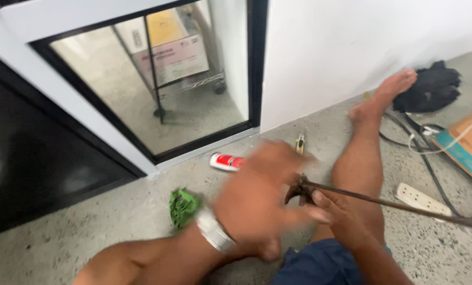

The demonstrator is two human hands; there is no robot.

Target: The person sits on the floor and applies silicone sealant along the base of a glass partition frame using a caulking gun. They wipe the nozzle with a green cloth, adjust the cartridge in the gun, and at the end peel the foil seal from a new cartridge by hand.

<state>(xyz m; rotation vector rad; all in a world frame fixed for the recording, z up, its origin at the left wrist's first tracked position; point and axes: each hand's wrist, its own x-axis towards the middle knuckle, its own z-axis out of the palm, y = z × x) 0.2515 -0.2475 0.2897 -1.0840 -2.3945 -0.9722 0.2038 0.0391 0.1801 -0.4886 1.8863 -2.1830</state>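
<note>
Head view: my 2 hands meet over my lap, where I sit on the speckled concrete floor (114, 221) with my right leg (365, 142) stretched toward the white wall (352, 47). My right hand (339, 214) grips the near end of a long thin metal rod (394, 205), fingers curled and pressed around it. From my fist the rod runs off to the right, low over the floor, past a white power strip (423, 200). It is dark, rusty brown and slim, and its near end carries a darker, clumped tip (298, 189) that pokes out just beyond my right fingers. My left hand (259, 198) is smeared by motion and sits right at that tip, in front of it; I cannot tell whether those fingers are spread or pinching the tip, nor whether they touch it. A silver watch (215, 231) bands my left wrist.

On the floor just beyond my left hand lies a red and white tube (226, 161), and beside it a small yellow and black tool (299, 142). A crumpled green leaf (183, 207) lies near my left wrist. A glass door (156, 84) stands ahead, and black cloth (431, 87) lies by my foot.
</note>
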